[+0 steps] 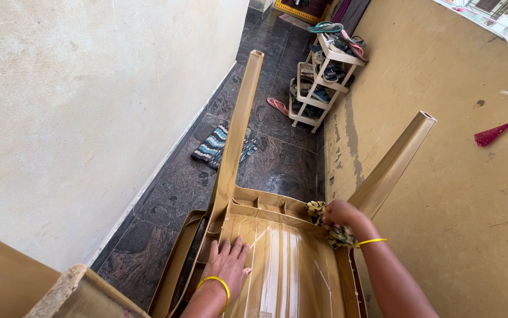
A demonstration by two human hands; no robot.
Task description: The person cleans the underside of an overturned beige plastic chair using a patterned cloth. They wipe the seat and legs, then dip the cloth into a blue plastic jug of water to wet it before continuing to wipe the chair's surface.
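Note:
A tan plastic chair point(277, 259) lies upturned in front of me, its ribbed underside facing up and two legs point(239, 126) pointing away. My left hand point(229, 265) rests flat on the underside of the seat, fingers spread, a yellow bangle on the wrist. My right hand point(341, 213) grips a crumpled yellow and dark patterned cloth point(333, 232) pressed against the far right corner of the seat, beside the base of the right leg point(392, 165). A yellow bangle sits on that wrist too.
I am in a narrow corridor between a pale wall point(89, 118) and a beige wall point(454, 176), with a dark stone floor point(277, 159). A striped mat point(213, 144) lies ahead. A white shoe rack point(321, 76) with sandals stands further on. Another tan chair part point(24, 282) is at the lower left.

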